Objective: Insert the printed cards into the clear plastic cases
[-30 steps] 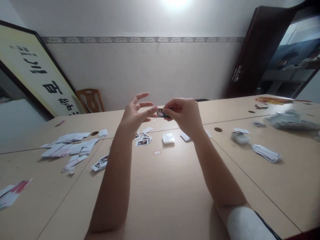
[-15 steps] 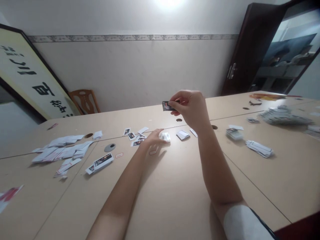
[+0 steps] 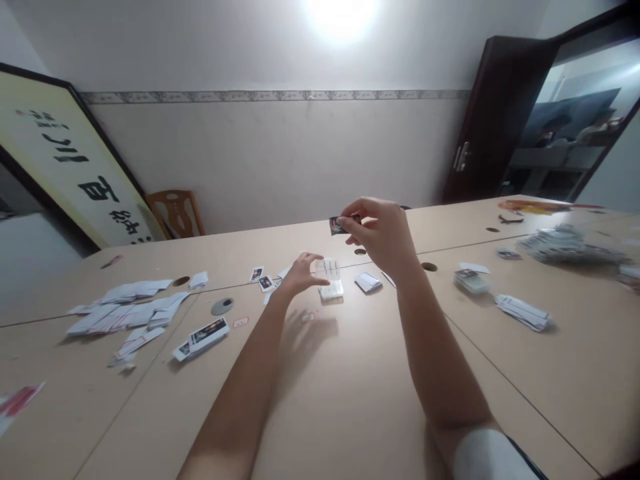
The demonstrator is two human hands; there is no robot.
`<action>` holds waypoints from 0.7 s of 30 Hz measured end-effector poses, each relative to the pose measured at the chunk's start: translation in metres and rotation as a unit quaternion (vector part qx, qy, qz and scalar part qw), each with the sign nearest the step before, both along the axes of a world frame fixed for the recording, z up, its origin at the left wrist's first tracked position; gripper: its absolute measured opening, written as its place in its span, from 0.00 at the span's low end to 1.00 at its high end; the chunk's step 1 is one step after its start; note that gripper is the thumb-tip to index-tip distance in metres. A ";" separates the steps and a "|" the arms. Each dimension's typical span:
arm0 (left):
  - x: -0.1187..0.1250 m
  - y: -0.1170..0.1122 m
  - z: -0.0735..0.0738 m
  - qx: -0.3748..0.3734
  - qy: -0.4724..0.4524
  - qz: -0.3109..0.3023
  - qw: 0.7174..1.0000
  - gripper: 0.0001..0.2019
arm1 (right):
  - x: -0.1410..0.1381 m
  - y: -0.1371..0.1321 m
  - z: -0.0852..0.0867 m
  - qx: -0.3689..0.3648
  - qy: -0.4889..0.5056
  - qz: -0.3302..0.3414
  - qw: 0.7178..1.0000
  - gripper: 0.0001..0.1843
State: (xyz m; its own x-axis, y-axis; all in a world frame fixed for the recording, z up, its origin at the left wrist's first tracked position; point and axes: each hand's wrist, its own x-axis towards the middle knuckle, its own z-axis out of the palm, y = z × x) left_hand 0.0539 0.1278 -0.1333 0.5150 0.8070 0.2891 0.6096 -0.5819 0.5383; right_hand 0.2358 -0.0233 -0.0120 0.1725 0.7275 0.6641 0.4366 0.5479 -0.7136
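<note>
A small clear plastic case (image 3: 332, 292) stands on the table with its transparent lid (image 3: 330, 268) raised. At the lid's left edge is my left hand (image 3: 300, 275), thumb and fingers spread apart; whether they touch the lid I cannot tell. My right hand (image 3: 383, 230) is closed, pinching a small dark printed card (image 3: 336, 226) between thumb and fingers, above the table and beyond the case. Just right of the case lies a small stack of white folded papers (image 3: 369, 282). Several photo cards (image 3: 265, 284) lie left of my left hand, partly hidden by it.
White paper slips (image 3: 120, 307) are spread at the left, near a longer printed card (image 3: 209, 333) and a grey grommet (image 3: 223, 306). To the right stand a clear box (image 3: 471, 281), white strips (image 3: 523, 312) and a heap of plastic-wrapped packs (image 3: 570, 245). People sit beyond the doorway.
The case now shows its lid raised, and my left hand's fingers have spread wider. My right hand still holds the card, now slightly tilted. The whole view has shifted slightly downward in the picture.
</note>
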 end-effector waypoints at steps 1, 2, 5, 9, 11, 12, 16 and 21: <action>-0.003 -0.005 0.014 0.010 -0.018 -0.008 1.000 0.35 | 0.001 0.002 0.000 0.013 0.013 -0.010 1.000 0.08; -0.007 -0.013 0.028 0.017 -0.036 -0.019 0.999 0.36 | 0.001 0.005 -0.001 0.027 0.031 -0.019 0.999 0.09; -0.017 -0.043 0.068 0.044 -0.077 -0.050 0.995 0.40 | -0.001 0.019 -0.006 0.064 0.133 -0.006 0.989 0.13; -0.024 -0.087 0.099 0.111 -0.122 -0.123 0.979 0.40 | -0.014 0.035 -0.015 0.062 0.351 0.094 0.930 0.16; -0.024 -0.103 0.104 0.156 -0.117 -0.132 0.972 0.39 | -0.024 0.035 -0.017 0.033 0.422 0.155 0.893 0.16; -0.024 -0.108 0.105 0.172 -0.107 -0.128 0.971 0.39 | -0.029 0.033 -0.017 0.015 0.444 0.186 0.877 0.16; -0.020 -0.119 0.106 0.161 -0.067 -0.110 0.979 0.42 | -0.045 0.020 -0.018 -0.048 0.501 0.245 0.829 0.16; -0.021 -0.131 0.109 0.121 -0.083 -0.125 0.981 0.27 | -0.050 0.022 -0.023 -0.043 0.580 0.204 0.788 0.12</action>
